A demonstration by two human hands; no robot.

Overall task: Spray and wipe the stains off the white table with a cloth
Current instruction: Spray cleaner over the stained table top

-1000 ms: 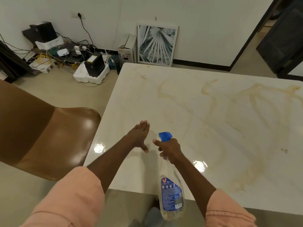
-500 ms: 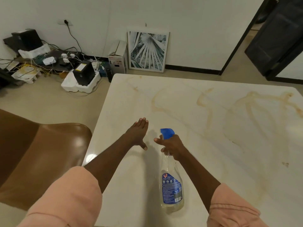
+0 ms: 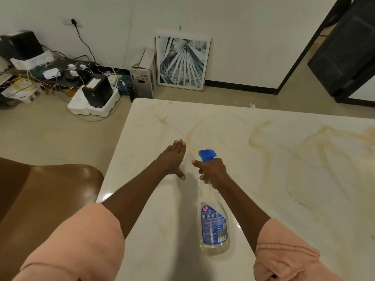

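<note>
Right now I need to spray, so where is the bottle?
Head view, lower centre: the clear blue-triggered spray bottle in the right hand, above the white table.

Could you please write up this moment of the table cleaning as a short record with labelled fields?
surface: white table, glossy
stains: tan streaks across the middle and far right
right hand: right hand gripping the neck of the spray bottle, blue nozzle pointing away
bottle contents: a little pale liquid at the bottom
left hand: left hand open, empty, fingers extended over the table
cloth: none in view
nearby: brown chair left of the table; framed print leaning on the wall
</note>
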